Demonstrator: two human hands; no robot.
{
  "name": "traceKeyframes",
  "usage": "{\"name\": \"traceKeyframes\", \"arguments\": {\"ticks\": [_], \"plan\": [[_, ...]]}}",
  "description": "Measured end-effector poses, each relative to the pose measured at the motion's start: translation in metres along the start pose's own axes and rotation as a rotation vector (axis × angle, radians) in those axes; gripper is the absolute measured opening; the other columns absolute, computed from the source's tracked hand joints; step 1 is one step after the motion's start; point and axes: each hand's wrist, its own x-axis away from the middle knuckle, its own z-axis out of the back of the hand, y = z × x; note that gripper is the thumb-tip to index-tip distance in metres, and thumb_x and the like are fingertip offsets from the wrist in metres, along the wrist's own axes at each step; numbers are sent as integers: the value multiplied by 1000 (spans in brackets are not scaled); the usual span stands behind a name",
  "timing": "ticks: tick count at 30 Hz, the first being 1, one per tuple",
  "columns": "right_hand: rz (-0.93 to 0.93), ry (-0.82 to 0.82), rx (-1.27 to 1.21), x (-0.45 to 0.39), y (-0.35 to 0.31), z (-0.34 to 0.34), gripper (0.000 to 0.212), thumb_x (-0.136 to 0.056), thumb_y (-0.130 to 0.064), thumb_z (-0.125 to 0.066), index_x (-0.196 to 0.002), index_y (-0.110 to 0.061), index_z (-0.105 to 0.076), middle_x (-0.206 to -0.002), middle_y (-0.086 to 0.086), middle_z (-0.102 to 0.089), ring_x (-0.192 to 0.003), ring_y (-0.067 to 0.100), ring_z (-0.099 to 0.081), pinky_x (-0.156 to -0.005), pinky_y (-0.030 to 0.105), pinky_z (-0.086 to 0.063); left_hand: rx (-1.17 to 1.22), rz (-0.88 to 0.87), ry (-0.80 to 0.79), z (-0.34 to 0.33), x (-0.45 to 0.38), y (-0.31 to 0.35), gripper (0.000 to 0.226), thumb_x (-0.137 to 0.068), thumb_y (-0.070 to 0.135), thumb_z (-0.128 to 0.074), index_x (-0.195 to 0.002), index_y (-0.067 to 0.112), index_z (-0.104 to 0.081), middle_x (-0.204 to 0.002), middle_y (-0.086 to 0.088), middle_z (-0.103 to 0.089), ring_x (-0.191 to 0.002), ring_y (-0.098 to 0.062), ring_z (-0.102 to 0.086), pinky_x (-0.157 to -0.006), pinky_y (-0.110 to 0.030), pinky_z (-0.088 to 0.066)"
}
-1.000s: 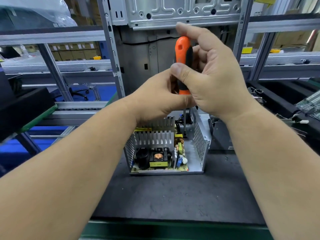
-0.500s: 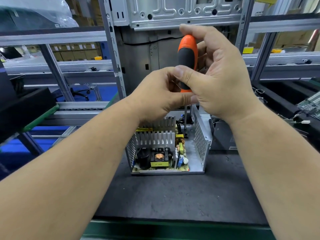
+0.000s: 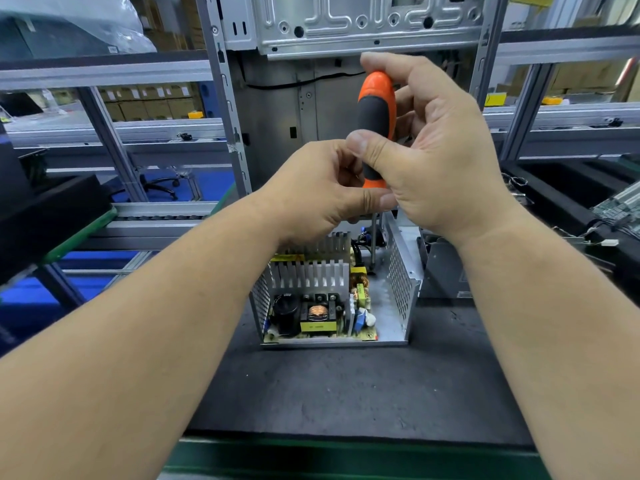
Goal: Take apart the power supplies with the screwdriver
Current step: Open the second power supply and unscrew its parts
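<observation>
At the centre of the frame the power supply (image 3: 332,299) sits on the counter (image 3: 346,382) with its cover already off, circuit board still inside, while both the right hand (image 3: 426,147) and left hand (image 3: 311,199) grip the upright screwdriver (image 3: 375,123), apparently working a screw deep inside.

A dark mat (image 3: 346,393) lies below what looks like stacked boxes (image 3: 145,102).

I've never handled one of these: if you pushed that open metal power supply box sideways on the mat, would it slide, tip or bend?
The power supply would probably slide rather than tip: it sits flat and low on the dark mat. Its perforated sheet-metal walls look stiff, so little bending. The heatsink and copper coils suggest it is fairly heavy for its size.
</observation>
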Motion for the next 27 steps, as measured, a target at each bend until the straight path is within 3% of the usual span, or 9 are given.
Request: {"name": "traceKeyframes", "arguments": {"ticks": [2, 7, 11, 15, 17, 19, 23, 27], "plan": [[4, 5, -5, 0, 0, 0, 59, -87, -16, -79, -142, -23, -58, -97, -11, -57, -91, 13, -62, -82, 35, -60, -18, 2, 6, 0, 0, 1, 21, -84, 18, -84, -95, 16, -68, -79, 6, -72, -71, -9, -67, -68, -29, -59], [34, 22, -8, 0, 1, -1, 57, -88, -14, -77, -141, -22, -57, -96, -15, -53, -88, 6, -59, -77, 20, -53, -6, -5, 39, 0, 3, 3, 23, -83, 22, -84, -100, 18, -69, -95, -3, -77, -84, -12, -72, -77, -22, -56], [31, 10, -15, 1, 1, -2, 57, -87, -12, -78, -140, -21, -58, -95, -16, -54, -87, 5, -57, -77, 21, -51, -4, 13, 9, 1, 2, 3, 34, -87, 17, -83, -114, 7, -66, -108, -15, -75, -102, -33, -71, -94, -50, -58], [63, 38, 9, 0, 1, 0, 56, -88, -15, -77, -141, -19, -57, -95, -16, -54, -88, 8, -58, -81, 26, -53, -33, 42, -57, 1, -1, 2, 38, -84, 2, -70, -121, 1, -57, -113, -29, -67, -105, -46, -65, -94, -60, -54], [81, 67, -3, -1, 1, 1, 56, -88, -13, -77, -140, -17, -58, -97, -13, -55, -90, 11, -58, -85, 30, -53, -5, 69, -36, 0, 0, 3, 42, -74, 2, -56, -116, 0, -57, -105, -28, -67, -94, -44, -65, -87, -55, -55], [105, 93, -6, -2, 0, 3, 56, -88, -13, -76, -141, -15, -57, -99, -11, -55, -91, 11, -56, -85, 30, -52, 20, 100, 17, 0, 0, 2, 43, -66, 3, -47, -107, 6, -59, -94, -16, -70, -86, -28, -64, -79, -42, -54], [176, 191, -45, -7, -2, 11, 53, -91, -12, -77, -139, -11, -55, -97, -9, -55, -88, 10, -56, -78, 30, -53, -52, 137, 142, 2, -2, -5, 44, -69, -3, -43, -103, 12, -66, -96, -11, -73, -85, -19, -64, -87, -48, -57], [207, 382, -107, -12, -2, 22, 44, -97, -8, -72, -132, 6, -49, -101, 4, -53, -86, -6, -59, -71, 6, -49, -219, 170, 162, 2, -7, -8, 52, -79, -16, -46, -98, 27, -69, -94, 4, -71, -88, -12, -66, -74, -27, -54]]}}
